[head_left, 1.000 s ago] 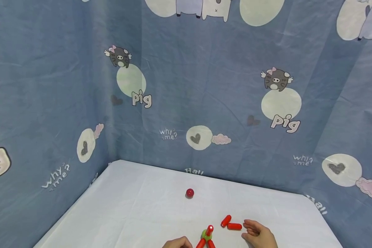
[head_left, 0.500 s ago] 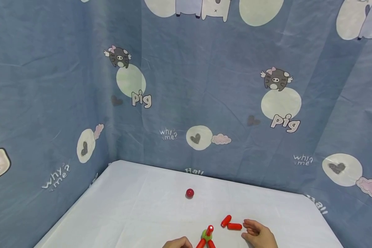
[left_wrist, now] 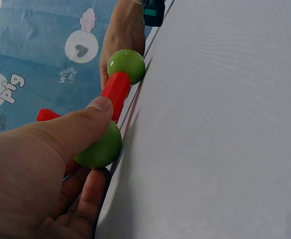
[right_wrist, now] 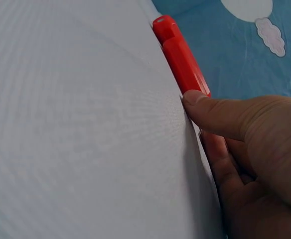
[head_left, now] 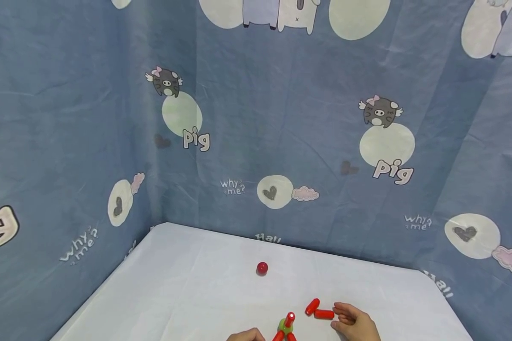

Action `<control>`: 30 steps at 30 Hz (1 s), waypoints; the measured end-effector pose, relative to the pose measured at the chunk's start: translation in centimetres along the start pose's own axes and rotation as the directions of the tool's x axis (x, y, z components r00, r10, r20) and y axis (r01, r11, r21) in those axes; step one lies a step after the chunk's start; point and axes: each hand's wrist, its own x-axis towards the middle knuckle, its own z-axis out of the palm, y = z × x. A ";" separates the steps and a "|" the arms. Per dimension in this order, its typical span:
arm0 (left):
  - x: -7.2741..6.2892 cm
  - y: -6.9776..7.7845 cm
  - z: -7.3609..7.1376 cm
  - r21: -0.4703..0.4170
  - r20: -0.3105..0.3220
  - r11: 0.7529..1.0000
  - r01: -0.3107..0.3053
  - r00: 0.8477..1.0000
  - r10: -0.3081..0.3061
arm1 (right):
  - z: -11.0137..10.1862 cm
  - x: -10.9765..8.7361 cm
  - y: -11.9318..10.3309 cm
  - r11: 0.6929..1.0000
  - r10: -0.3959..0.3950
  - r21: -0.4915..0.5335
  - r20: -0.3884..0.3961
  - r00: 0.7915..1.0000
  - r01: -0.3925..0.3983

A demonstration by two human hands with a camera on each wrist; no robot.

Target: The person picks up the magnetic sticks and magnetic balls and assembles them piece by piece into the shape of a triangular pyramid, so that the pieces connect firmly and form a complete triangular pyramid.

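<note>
My left hand (head_left: pixel 246 335), mostly below the head view's lower edge, pinches a near green ball (left_wrist: pixel 103 148) between thumb and fingers in the left wrist view. A red rod (left_wrist: pixel 116 94) joins it to a far green ball (left_wrist: pixel 126 67). From above, that far ball carries several red rods, one with its end facing up. To the right, two loose red rods lie on the table, a slanted rod (head_left: pixel 312 307) and a level rod (head_left: pixel 324 314). My right hand (head_left: pixel 355 323) is at the level rod's right end, thumb and fingers apart; whether they touch it I cannot tell.
A dark red ball (head_left: pixel 262 268) sits farther back on the white table (head_left: pixel 205 284). Blue printed cloth (head_left: pixel 281 142) rises behind the table and along its left side.
The head view has shifted slightly, so the scene sits a little lower. My right hand has moved slightly left, closer to the level rod. My left hand keeps its hold.
</note>
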 end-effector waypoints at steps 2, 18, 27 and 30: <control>0.0 -0.1 0.0 0.005 -0.002 1.000 -0.005 1.000 0.005 | 0.1 0.0 -0.1 1.000 -0.005 -0.001 0.003 1.000 0.005; 0.0 0.6 -0.1 0.013 -0.010 1.000 0.024 1.000 -0.024 | 0.4 0.2 -0.7 0.999 -0.039 -0.022 0.004 0.999 0.039; -0.1 0.3 0.0 0.011 -0.016 1.000 -0.007 1.000 0.008 | 0.6 0.2 -0.6 0.999 -0.027 -0.024 0.009 1.000 0.027; -0.1 0.4 0.1 0.011 -0.017 1.000 0.006 1.000 -0.006 | 0.5 0.1 -0.5 0.999 -0.040 -0.034 -0.001 0.999 0.040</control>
